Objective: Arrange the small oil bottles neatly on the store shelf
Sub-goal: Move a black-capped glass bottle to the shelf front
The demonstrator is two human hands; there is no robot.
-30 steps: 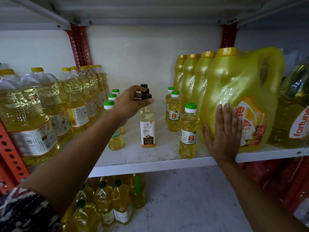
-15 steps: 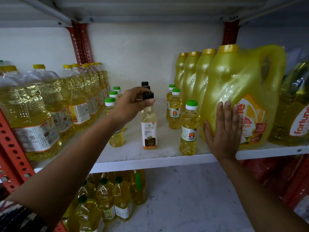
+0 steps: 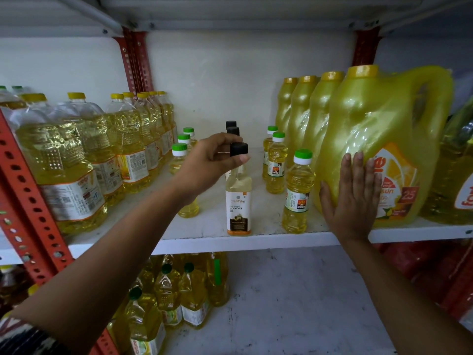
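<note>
Landmark: we place everything by the coconut oil bottle (image 3: 238,201), which stands upright near the front edge of the white shelf (image 3: 204,242).
Left hand: our left hand (image 3: 211,162) is at the bottle's black cap (image 3: 239,149), thumb under it and fingers curled over the top; we cannot tell how firmly it pinches.
Right hand: our right hand (image 3: 352,198), to the right of the coconut oil bottle, lies flat with fingers spread and straight against the front of the big yellow jug (image 3: 384,139), holding nothing.
Behind the landmark: two more black caps (image 3: 232,129) show in a line straight behind it.
Right of the landmark: three green-capped small bottles (image 3: 298,193) stand in a row running back, the nearest just beside the coconut oil bottle and close to our right hand.
Left of the landmark: another row of green-capped bottles (image 3: 179,160) runs back, partly hidden by our left wrist.
Far left: large clear oil bottles (image 3: 122,147) with yellow caps fill that side of the shelf.
Far right: yellow jugs line up behind the big one.
Below: more oil bottles (image 3: 166,298) stand on the lower level.
</note>
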